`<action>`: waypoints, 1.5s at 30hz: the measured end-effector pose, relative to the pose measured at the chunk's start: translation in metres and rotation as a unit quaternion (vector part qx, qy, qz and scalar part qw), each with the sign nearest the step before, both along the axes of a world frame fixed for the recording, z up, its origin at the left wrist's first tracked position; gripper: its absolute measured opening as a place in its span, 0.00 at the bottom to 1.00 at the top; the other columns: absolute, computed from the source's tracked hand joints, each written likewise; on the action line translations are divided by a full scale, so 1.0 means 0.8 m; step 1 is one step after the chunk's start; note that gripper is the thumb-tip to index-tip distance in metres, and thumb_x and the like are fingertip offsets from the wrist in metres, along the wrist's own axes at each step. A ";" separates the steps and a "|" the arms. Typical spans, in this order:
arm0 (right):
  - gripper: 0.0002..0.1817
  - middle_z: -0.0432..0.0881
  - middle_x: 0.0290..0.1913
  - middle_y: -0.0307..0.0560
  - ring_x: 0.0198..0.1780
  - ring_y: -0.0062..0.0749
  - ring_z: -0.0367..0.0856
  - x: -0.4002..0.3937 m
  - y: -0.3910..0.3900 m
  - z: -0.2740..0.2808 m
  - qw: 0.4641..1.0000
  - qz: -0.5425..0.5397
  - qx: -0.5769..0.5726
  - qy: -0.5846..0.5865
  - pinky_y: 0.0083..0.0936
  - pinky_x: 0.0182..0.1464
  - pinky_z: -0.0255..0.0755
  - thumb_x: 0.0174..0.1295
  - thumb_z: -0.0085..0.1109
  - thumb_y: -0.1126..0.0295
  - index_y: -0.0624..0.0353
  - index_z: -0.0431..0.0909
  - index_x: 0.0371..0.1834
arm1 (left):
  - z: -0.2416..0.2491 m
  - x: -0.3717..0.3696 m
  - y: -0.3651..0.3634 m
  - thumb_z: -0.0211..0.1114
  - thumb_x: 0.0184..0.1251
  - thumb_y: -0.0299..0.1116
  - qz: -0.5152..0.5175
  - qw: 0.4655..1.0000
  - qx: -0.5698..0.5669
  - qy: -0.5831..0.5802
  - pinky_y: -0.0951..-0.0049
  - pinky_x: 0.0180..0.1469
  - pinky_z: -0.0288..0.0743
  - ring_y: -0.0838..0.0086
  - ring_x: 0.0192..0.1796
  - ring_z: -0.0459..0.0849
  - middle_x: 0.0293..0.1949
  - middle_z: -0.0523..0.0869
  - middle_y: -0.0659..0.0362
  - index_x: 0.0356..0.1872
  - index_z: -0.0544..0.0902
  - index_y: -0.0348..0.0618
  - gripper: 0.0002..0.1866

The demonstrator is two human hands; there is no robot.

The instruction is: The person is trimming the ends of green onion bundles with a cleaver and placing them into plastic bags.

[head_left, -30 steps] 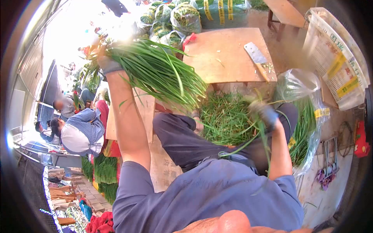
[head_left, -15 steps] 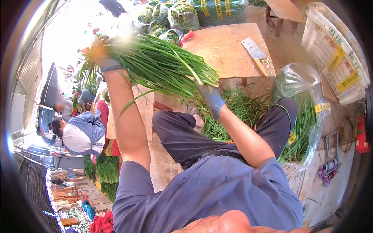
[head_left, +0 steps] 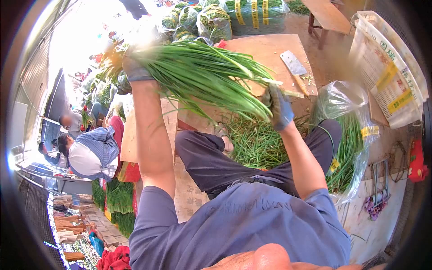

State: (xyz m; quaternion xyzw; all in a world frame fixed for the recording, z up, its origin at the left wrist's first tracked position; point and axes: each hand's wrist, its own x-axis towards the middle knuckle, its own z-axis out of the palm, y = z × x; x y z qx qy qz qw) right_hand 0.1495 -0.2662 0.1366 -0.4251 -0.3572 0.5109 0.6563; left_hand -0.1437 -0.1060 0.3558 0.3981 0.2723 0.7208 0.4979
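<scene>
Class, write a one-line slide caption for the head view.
Gloved left hand grips a chive bunch while the gloved right hand pinches its leaf tips.

Bare wooden tabletop (head_left: pixel 263 51) ahead, steel cleaver with wooden handle (head_left: pixel 294 67) at its right edge, clear plastic bag of greens (head_left: pixel 348 130) crowding right, loose green trimmings (head_left: pixel 254 139) heaped below.

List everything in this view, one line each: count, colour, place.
bunch of green chives: one, green, held up between both hands
wooden table: one, tan, ahead
cleaver: one, steel with wooden handle, on the table
clear bag of chives: one, right of the knee
chive trimmings: green heap, on the ground
plastic crate: one, white, far right
bagged greens: several, top
seated people: a few, left
left hand: gloved, grip on the root end
right hand: gloved, grip at the leaf tips
</scene>
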 end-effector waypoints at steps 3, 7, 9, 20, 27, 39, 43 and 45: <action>0.18 0.65 0.19 0.33 0.19 0.17 0.65 0.022 -0.041 -0.030 0.992 -0.019 -0.035 0.123 0.20 0.25 0.65 0.76 0.47 0.58 0.50 0.69 0.25 | -0.013 -0.051 0.046 0.49 0.71 0.41 -0.101 0.992 0.031 -0.071 0.48 0.47 0.81 0.50 0.42 0.85 0.37 0.86 0.40 0.40 0.80 0.25 0.22; 0.21 0.81 0.29 0.52 0.30 0.37 0.81 0.065 -0.085 -0.159 0.938 0.170 -0.100 -0.286 0.33 0.37 0.75 0.73 0.49 0.51 0.59 0.79 0.36 | -0.008 -0.074 0.058 0.48 0.70 0.38 -0.079 0.994 0.064 -0.042 0.50 0.47 0.80 0.51 0.39 0.84 0.39 0.85 0.40 0.44 0.79 0.26 0.20; 0.23 0.86 0.41 0.61 0.43 0.50 0.86 0.054 -0.108 -0.170 0.738 0.339 -0.096 -0.575 0.40 0.48 0.78 0.72 0.50 0.50 0.60 0.83 0.48 | -0.010 -0.101 0.074 0.47 0.71 0.38 -0.166 0.983 0.044 -0.057 0.49 0.47 0.81 0.50 0.41 0.84 0.39 0.85 0.40 0.49 0.78 0.27 0.22; 0.20 0.87 0.40 0.52 0.36 0.42 0.85 -0.085 -0.025 -0.010 0.993 0.047 0.023 -0.110 0.32 0.39 0.77 0.69 0.60 0.56 0.61 0.80 0.54 | 0.008 -0.052 0.017 0.57 0.68 0.30 -0.001 0.997 0.072 0.030 0.61 0.41 0.85 0.59 0.38 0.85 0.40 0.84 0.48 0.48 0.79 0.37 0.11; 0.12 0.80 0.28 0.38 0.14 0.16 0.61 -0.113 0.023 0.012 0.919 0.214 -0.153 0.295 0.18 0.13 0.54 0.71 0.60 0.56 0.51 0.77 0.46 | 0.010 -0.042 0.001 0.52 0.73 0.35 -0.157 0.983 0.094 0.005 0.59 0.40 0.84 0.58 0.37 0.85 0.34 0.86 0.47 0.42 0.80 0.35 0.13; 0.13 0.69 0.17 0.29 0.10 0.11 0.61 -0.084 0.022 0.011 0.759 0.287 0.059 0.581 0.13 0.16 0.58 0.81 0.39 0.60 0.50 0.73 0.56 | -0.006 -0.028 -0.018 0.52 0.74 0.34 -0.106 0.994 0.033 -0.006 0.63 0.39 0.81 0.65 0.32 0.82 0.29 0.83 0.55 0.34 0.78 0.40 0.11; 0.11 0.63 0.16 0.27 0.14 0.12 0.60 -0.053 -0.013 0.017 0.788 0.266 0.106 0.544 0.14 0.21 0.55 0.77 0.47 0.59 0.53 0.74 0.50 | -0.025 -0.042 0.003 0.50 0.75 0.34 -0.152 0.987 0.047 -0.024 0.64 0.40 0.81 0.66 0.33 0.82 0.31 0.83 0.54 0.35 0.78 0.40 0.12; 0.11 0.63 0.17 0.26 0.17 0.13 0.61 -0.034 -0.042 0.028 0.823 0.228 0.124 0.506 0.15 0.24 0.57 0.76 0.50 0.59 0.53 0.74 0.49 | -0.032 -0.043 0.007 0.49 0.76 0.35 -0.171 0.982 0.068 -0.037 0.63 0.42 0.81 0.65 0.35 0.83 0.32 0.84 0.53 0.36 0.78 0.39 0.13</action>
